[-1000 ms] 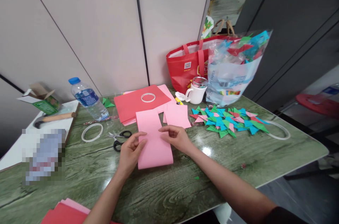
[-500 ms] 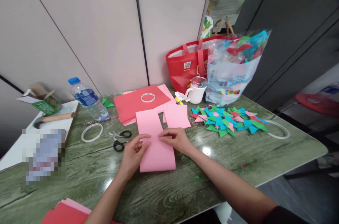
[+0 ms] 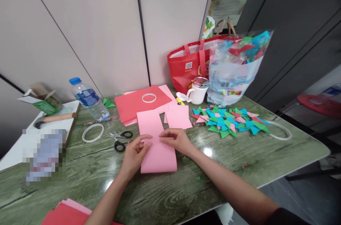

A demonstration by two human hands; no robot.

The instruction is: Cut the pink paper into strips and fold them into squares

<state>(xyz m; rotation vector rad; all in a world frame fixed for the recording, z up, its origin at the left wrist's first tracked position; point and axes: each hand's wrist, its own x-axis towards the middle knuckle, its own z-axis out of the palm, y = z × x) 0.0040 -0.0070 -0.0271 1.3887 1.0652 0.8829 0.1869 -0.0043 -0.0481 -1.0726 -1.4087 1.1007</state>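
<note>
A long pink paper strip [image 3: 157,147] lies on the green wood-grain table [image 3: 239,179], its near end folded over. My left hand [image 3: 134,154] rests on its left edge, fingers curled against the paper. My right hand [image 3: 177,139] presses on the strip from the right, fingertips pinched at the fold. A second pink sheet [image 3: 177,115] lies just behind, next to a stack of red and pink sheets [image 3: 140,104] with a tape ring [image 3: 149,98] on top. Black-handled scissors [image 3: 120,140] lie left of my left hand.
A water bottle [image 3: 89,100], a tape ring [image 3: 92,132], a hammer [image 3: 54,118] and a small box [image 3: 39,99] sit at left. A white mug [image 3: 197,92], red bag [image 3: 189,63], plastic bag [image 3: 234,69] and pile of folded coloured triangles [image 3: 229,120] stand at right.
Both hands slid slightly toward me along the pink strip and the folded near end moved a little closer; my fingers now meet at the fold.
</note>
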